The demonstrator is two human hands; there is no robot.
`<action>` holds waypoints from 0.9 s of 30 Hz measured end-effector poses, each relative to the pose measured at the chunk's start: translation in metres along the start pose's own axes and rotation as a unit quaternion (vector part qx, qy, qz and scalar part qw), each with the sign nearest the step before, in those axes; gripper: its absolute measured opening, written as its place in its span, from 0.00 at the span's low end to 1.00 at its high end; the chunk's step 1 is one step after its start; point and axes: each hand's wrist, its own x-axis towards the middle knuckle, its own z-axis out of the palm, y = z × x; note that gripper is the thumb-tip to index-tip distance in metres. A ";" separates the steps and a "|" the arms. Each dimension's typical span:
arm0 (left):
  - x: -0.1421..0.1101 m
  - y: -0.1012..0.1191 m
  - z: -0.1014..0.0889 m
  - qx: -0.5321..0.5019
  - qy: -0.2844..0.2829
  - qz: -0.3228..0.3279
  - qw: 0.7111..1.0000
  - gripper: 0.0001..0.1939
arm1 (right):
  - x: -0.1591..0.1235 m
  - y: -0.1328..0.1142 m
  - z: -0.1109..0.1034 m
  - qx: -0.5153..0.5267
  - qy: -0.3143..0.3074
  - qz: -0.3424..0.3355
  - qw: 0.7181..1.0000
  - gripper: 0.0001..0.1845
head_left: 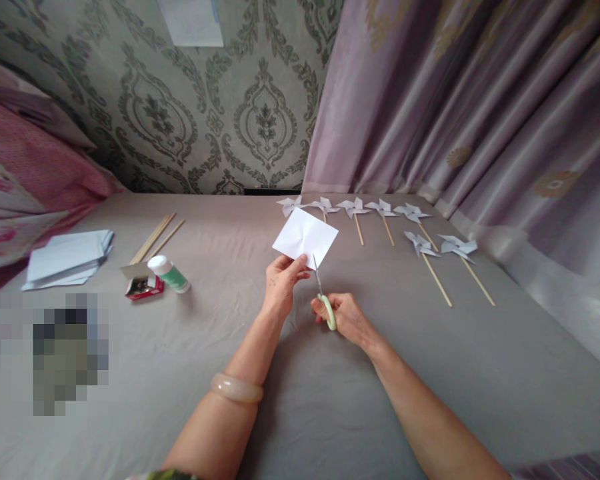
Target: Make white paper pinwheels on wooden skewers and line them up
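Note:
A white square of paper (305, 230) with crossing creases is pinched by my left hand (283, 283), thumb on top near its lower corner. My right hand (347, 317) grips a pair of scissors (329, 315) with pale green handles. Their blades point up and meet the paper at its lower corner, beside my left thumb. Beyond the sheet, several white paper pinwheels (355, 207) on wooden sticks lie in a row, with two more pinwheels (460, 247) lying nearer on the right.
On the left lie a stack of white paper (70, 257) and several wooden sticks (153, 239). A glue stick (170, 274) stands beside a small open red box (145, 287) with small items inside. Curtains (430, 100) hang along the right edge of the grey-covered surface (220, 400).

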 end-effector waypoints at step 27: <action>0.000 -0.001 0.002 0.008 -0.005 -0.002 1.000 0.15 | 0.001 0.003 0.000 -0.006 0.037 0.006 0.999 0.29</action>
